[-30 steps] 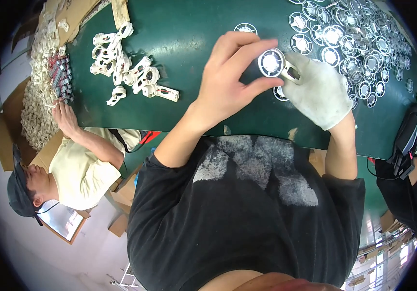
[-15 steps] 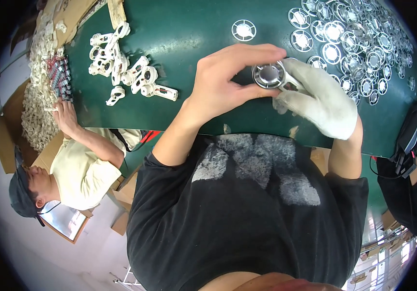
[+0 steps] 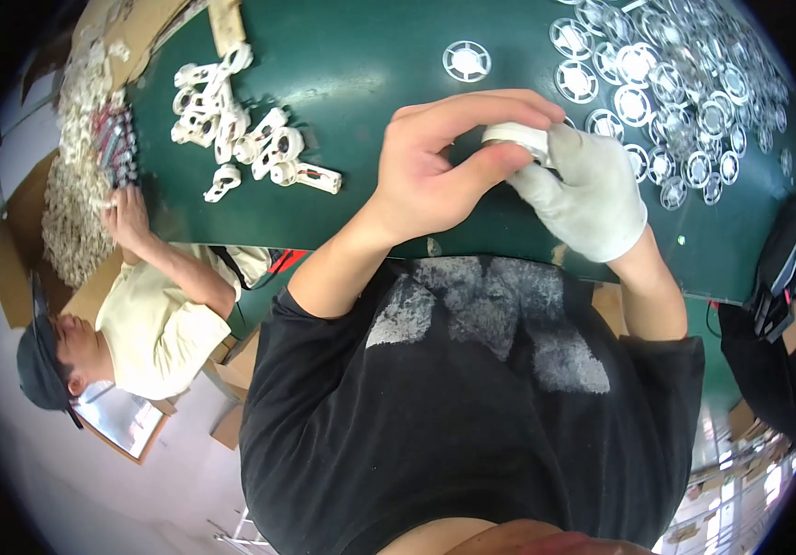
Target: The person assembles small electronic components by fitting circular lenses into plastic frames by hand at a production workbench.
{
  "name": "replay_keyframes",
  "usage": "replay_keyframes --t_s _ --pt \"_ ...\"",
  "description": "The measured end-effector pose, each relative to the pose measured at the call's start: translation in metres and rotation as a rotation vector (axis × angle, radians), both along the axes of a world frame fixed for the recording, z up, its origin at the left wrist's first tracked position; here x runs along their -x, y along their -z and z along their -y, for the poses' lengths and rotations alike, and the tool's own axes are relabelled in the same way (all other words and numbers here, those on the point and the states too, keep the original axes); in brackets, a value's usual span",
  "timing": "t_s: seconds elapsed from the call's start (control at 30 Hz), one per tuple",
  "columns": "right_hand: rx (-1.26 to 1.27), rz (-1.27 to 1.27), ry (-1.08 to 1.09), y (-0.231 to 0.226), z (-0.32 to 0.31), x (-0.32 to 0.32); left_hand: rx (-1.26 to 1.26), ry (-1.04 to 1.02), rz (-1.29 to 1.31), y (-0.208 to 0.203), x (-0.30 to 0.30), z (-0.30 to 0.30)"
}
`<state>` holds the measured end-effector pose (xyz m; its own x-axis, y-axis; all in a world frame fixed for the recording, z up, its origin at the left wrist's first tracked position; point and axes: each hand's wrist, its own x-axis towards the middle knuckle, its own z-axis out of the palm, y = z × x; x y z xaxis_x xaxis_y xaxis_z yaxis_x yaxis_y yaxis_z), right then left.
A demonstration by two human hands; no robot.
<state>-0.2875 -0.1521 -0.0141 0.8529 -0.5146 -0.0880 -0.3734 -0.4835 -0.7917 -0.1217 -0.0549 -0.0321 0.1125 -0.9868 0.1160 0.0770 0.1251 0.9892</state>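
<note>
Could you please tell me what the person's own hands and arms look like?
The left hand is bare, with no glove. The right hand wears an off-white glove that ends at the wrist. Both forearms are uncovered below the short, loose black sleeves of a T-shirt.
</note>
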Motion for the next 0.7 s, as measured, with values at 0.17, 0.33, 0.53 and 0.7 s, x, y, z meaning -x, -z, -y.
replay_keyframes --t_s 0.17,0.33,0.53,0.7 --pt "-0.26 -0.127 0.186 -0.016 0.006 -0.005 -0.262 -0.086 0.238 -0.009 -0.034 0.027" --pt "-0.26 0.089 0.324 0.002 0.012 0.009 -0.174 -0.417 -0.085 -0.024 -0.1 0.08" --pt "-0.238 0.102 0.209 -0.002 0.006 0.002 0.03 -0.602 1.781 -0.019 -0.188 0.009" --pt "-0.182 0.093 0.199 0.001 0.009 0.003 -0.5 -0.658 1.626 0.02 -0.206 -0.042"
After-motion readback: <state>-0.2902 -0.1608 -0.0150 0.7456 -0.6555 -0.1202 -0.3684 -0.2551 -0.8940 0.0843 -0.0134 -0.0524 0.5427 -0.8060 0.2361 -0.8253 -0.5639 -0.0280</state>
